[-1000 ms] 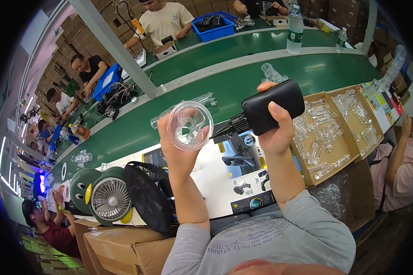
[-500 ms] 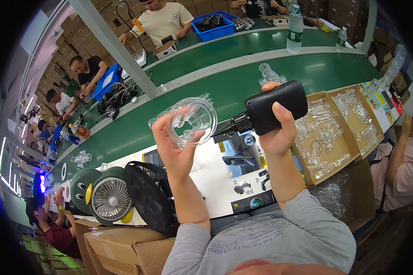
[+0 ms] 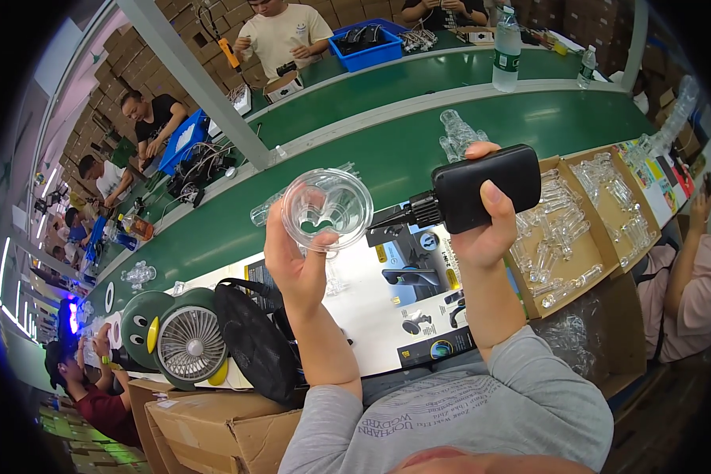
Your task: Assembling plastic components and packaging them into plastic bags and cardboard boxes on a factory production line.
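My left hand (image 3: pixel 296 268) has its fingers wrapped round a clear plastic part (image 3: pixel 351 199), a round-rimmed cup with tubes behind it, held up over the table. In my right hand (image 3: pixel 486 237) is a flat black squeeze bottle (image 3: pixel 494 186), lying sideways with its pointed nozzle (image 3: pixel 391 220) toward the left. The nozzle tip is at the right side of the part's rim; whether it touches cannot be made out. Beyond the bottle, another clear plastic piece (image 3: pixel 458 136) lies on the green table.
Cardboard trays (image 3: pixel 570 272) of clear tubes stand at the right. At the left are a green penguin-shaped fan (image 3: pixel 146 316) and a black mesh bag (image 3: pixel 253 340). A printed sheet (image 3: pixel 371 316) lies beneath my hands. Water bottles (image 3: pixel 506 55) stand far back; co-workers sit around.
The clear part has turned a little in my left hand, its rim now facing me more fully. My right hand and the black bottle have shifted slightly right.
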`<state>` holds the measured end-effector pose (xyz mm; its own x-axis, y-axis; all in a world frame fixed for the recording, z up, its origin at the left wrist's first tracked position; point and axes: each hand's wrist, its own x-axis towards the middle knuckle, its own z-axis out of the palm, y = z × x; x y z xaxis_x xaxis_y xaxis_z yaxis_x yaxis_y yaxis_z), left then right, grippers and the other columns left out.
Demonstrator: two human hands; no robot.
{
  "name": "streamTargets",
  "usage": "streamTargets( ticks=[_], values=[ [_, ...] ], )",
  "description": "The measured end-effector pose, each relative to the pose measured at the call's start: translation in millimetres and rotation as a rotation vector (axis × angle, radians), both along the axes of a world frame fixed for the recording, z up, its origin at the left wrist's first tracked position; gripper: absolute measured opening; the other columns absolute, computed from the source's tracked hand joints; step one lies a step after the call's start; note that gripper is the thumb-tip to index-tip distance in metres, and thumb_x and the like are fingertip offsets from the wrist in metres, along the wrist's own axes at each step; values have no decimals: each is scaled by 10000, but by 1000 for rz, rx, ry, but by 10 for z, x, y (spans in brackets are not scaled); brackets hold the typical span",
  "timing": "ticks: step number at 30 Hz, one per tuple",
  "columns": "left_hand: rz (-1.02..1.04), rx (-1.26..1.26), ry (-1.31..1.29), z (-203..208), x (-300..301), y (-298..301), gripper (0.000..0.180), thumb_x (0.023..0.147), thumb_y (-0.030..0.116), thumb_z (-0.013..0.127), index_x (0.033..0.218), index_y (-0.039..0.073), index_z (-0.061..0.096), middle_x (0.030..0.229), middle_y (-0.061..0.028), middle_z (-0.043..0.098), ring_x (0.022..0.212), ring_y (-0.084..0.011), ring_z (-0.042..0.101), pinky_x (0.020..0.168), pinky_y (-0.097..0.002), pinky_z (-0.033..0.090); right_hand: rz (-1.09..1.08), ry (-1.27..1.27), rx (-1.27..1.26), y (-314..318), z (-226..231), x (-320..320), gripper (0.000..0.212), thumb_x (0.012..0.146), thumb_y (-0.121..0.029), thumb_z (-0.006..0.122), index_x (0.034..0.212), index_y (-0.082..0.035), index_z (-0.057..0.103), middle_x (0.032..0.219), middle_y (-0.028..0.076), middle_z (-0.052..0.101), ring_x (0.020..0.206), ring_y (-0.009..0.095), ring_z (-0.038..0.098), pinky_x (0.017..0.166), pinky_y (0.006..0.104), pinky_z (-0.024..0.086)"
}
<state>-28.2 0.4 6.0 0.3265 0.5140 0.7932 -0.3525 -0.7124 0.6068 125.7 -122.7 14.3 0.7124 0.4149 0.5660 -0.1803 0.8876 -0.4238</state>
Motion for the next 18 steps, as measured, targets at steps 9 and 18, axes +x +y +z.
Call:
streamTargets(
  ticks=[9,18],
  values=[
    [-145,-34,-48,11,-47,18,515,780,210,676,1161,-55,451,1023,-138,586,975,-213,560,892,-332,411,-3,2,1,-10,17,20,394,741,-152,567,1065,-32,378,1060,144,473,798,215,577,687,315,538],
    [-232,-108,-3,-15,-118,81,551,765,265,688,1145,-79,487,1015,-149,595,978,-237,573,878,-333,424,67,27,-27,11,25,27,387,736,-142,570,1062,-36,389,1033,149,485,768,220,585,668,317,543]
  ],
)
